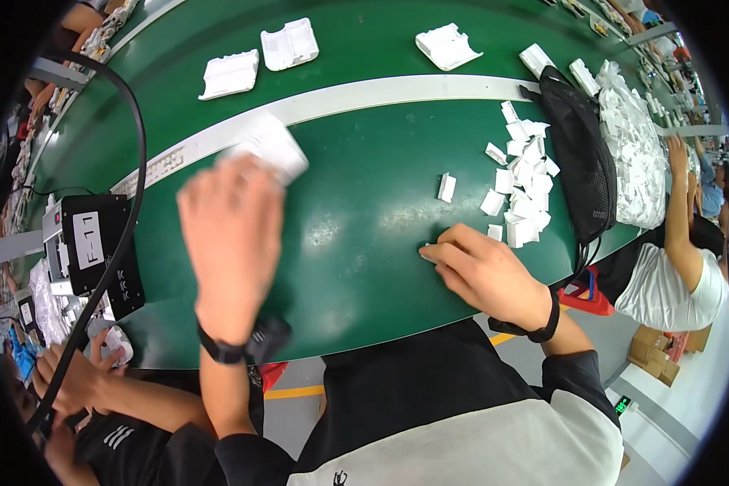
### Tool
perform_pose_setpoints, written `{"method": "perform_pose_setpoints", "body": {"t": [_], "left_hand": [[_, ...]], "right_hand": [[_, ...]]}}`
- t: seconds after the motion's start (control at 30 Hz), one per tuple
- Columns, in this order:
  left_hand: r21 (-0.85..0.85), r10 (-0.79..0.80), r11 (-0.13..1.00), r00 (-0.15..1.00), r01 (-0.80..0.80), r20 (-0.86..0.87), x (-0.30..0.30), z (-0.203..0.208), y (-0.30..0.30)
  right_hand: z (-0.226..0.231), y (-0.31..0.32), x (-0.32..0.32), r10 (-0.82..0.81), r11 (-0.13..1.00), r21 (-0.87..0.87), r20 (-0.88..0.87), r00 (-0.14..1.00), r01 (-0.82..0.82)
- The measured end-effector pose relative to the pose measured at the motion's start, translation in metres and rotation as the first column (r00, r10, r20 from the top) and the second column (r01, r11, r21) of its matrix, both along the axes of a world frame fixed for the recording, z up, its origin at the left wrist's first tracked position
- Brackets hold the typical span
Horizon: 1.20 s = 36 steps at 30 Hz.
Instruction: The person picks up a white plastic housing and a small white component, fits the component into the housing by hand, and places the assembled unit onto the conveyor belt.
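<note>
Shell of white plastic (282,151) was overlapped by the blurred left hand (233,223), grip impossible to tell, well left of the white-piece pile (527,180); nearer it, a small part (427,254) was pinched by the right hand (492,273)

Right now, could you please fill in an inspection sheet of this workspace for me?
Surface: green tabletop crossed by a curved white strip.
Job's things: one white housing, blurred; three more housings beyond the strip; heap of small white pieces at right, several loose beside it.
Clutter: black mesh pouch and clear bag of white parts at right.
Fingers: left fingers blurred at the nearest housing, grip unclear; right fingers pinch a small piece, mostly hidden.
Cables: black cable arcs down the left side, in front of a black box.
Surroundings: co-workers at lower left and right.
</note>
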<state>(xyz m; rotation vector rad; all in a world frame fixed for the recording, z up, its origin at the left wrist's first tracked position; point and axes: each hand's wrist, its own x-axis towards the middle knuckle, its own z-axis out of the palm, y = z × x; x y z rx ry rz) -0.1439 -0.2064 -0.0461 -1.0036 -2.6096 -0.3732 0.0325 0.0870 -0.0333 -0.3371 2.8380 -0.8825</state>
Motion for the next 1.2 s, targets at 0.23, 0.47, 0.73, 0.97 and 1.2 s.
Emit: {"method": "perform_pose_setpoints", "body": {"t": [0.23, 0.47, 0.73, 0.97, 1.2], "left_hand": [[0.164, -0.204, 0.972, 0.949, 0.168, 0.241, 0.071, -0.013, 0.014], [0.308, -0.205, 0.945, 0.936, 0.113, 0.287, 0.074, -0.017, 0.015], [0.246, -0.005, 0.963, 0.906, -0.109, 0.422, 0.086, -0.021, 0.020], [0.393, -0.146, 0.917, 0.859, -0.069, 0.491, 0.089, 0.027, 0.000], [-0.017, -0.341, 0.935, 0.909, 0.355, 0.238, 0.050, 0.009, 0.019]], "right_hand": [[0.003, 0.006, -0.020, 0.019, 1.000, -0.008, 0.006, 1.000, -0.019], [0.000, -0.004, -0.019, -0.144, 0.989, 0.036, -0.063, 0.988, 0.146], [0.008, -0.005, -0.020, -0.160, 0.982, -0.078, 0.122, 0.980, 0.170], [-0.002, 0.003, -0.012, -0.158, 0.985, -0.066, -0.003, 0.987, 0.157], [0.001, 0.004, -0.014, -0.159, 0.986, -0.045, 0.003, 0.987, 0.159]]}}
